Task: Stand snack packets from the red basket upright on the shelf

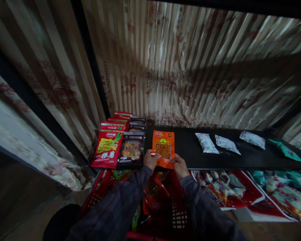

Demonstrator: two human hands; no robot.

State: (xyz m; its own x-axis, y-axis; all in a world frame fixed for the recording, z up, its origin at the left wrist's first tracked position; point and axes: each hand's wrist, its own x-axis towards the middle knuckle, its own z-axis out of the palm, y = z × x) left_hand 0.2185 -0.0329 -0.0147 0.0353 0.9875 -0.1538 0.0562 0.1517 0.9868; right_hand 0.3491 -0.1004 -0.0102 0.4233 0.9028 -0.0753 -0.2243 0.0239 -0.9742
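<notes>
An orange snack packet (163, 144) with a picture of brown sticks is held at its lower corners, over the front part of a black shelf (180, 147). On its left edge my left hand (149, 160) is closed, and my right hand (180, 166) pinches the lower right corner. Just left of it stand a black potato-chip packet (130, 149), with more behind, and a row of red snack packets (107, 149). Below my forearms is a red plastic basket (179, 211) with orange packets (155, 187) and some green ones inside, partly hidden by my sleeves.
Small white packets (207, 143) and a teal packet (286, 150) lie on the shelf to the right. Under it are boxes (257, 197) of colourful packets. Black posts (92, 63) and a striped curtain (140, 67) bound the shelf at the left and back.
</notes>
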